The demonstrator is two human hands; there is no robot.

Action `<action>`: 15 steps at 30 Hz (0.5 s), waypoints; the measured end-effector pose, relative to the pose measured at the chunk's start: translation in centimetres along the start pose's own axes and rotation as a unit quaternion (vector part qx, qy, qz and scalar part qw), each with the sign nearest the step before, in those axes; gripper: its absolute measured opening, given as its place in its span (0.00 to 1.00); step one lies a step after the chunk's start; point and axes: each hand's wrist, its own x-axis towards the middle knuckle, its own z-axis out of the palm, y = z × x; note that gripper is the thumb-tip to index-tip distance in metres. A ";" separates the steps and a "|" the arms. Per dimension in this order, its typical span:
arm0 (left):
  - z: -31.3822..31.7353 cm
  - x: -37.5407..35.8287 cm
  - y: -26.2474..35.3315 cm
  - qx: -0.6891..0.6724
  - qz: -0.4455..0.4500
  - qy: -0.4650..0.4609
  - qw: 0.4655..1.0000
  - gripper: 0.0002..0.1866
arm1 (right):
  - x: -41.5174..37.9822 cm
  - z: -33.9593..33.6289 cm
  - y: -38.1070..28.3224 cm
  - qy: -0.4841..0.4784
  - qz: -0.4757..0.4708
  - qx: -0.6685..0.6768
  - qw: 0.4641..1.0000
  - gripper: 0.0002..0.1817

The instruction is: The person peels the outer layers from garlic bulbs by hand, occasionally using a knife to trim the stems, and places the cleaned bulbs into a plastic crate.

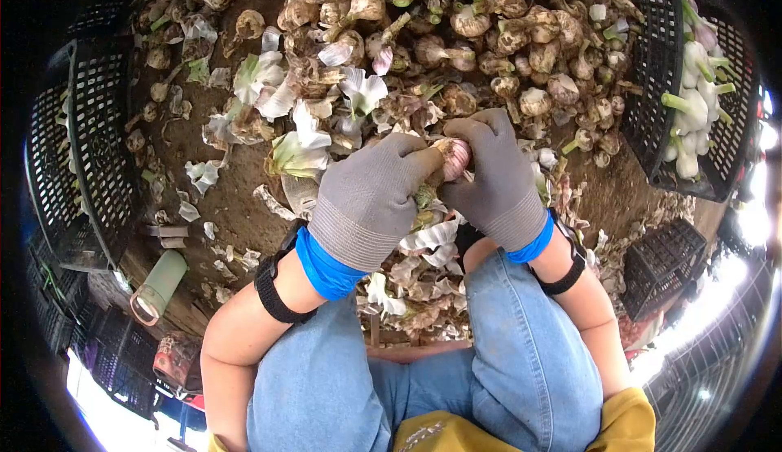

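Both hands wear grey knit gloves with blue cuffs beneath and meet in front of my knees. Between them is a garlic bulb point(454, 159) with purple-streaked skin and some brownish outer layer on its left side. My left hand point(379, 187) pinches the bulb's left side with thumb and fingers. My right hand point(495, 167) curls round its right side. Loose white garlic skins point(436, 240) lie just below the hands. A pile of unpeeled, soil-brown garlic bulbs point(521, 28) spreads beyond them.
At right, a black crate point(652, 69) holds white garlic bulbs point(696, 110) with green stems. Another black crate point(98, 151) stands at left. A pale green cylinder point(159, 287) lies near the left edge. A smaller black crate point(664, 269) sits at lower right. Papery skins point(265, 77) litter the brown surface.
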 end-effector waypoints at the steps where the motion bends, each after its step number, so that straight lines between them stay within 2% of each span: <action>1: 0.1 0.3 -0.2 0.001 -0.017 -0.006 1.000 0.10 | -0.1 -0.2 -0.1 0.003 -0.006 0.005 1.000 0.31; 2: 0.3 0.8 -0.5 0.002 -0.033 -0.013 0.999 0.09 | -0.1 -0.4 -0.2 0.007 -0.012 0.010 1.000 0.31; 4: 0.5 1.9 -3.3 -0.104 -0.115 0.085 0.984 0.09 | -0.2 -0.8 -0.5 -0.005 -0.019 0.024 1.000 0.31; 6: -0.9 2.8 -6.9 -0.155 -0.167 0.129 0.965 0.12 | -0.1 -1.0 -0.5 -0.005 -0.018 0.025 1.000 0.32; 8: -1.2 1.9 -6.7 -0.094 -0.122 0.141 0.978 0.15 | 0.0 -1.0 -0.5 0.005 -0.005 0.013 1.000 0.32; 9: -1.3 1.6 -6.2 -0.066 -0.096 0.146 0.982 0.16 | -0.1 -0.9 -0.2 0.007 -0.002 0.056 0.998 0.33; 10: -0.6 1.4 -6.4 -0.146 -0.126 0.123 0.973 0.18 | -0.3 -0.8 0.3 0.011 0.001 0.095 0.995 0.33; 11: -0.5 1.5 -6.0 -0.133 -0.104 0.111 0.979 0.19 | -0.4 -1.0 0.8 0.015 0.004 0.134 0.991 0.34; 12: -0.3 1.7 -5.7 -0.119 -0.084 0.099 0.984 0.20 | -0.3 -2.6 1.3 -0.035 0.112 0.306 0.945 0.34; 13: 0.0 1.9 -5.8 -0.121 -0.074 0.101 0.985 0.20 | -0.4 -5.0 1.7 -0.084 0.213 0.467 0.854 0.35; 14: 0.4 1.8 -6.1 -0.122 -0.069 0.102 0.985 0.20 | -0.9 -7.3 3.2 -0.056 0.103 0.685 0.719 0.37; 15: 0.8 1.5 -6.2 -0.122 -0.065 0.103 0.985 0.21 | -1.5 -9.6 4.7 -0.086 0.000 0.858 0.506 0.40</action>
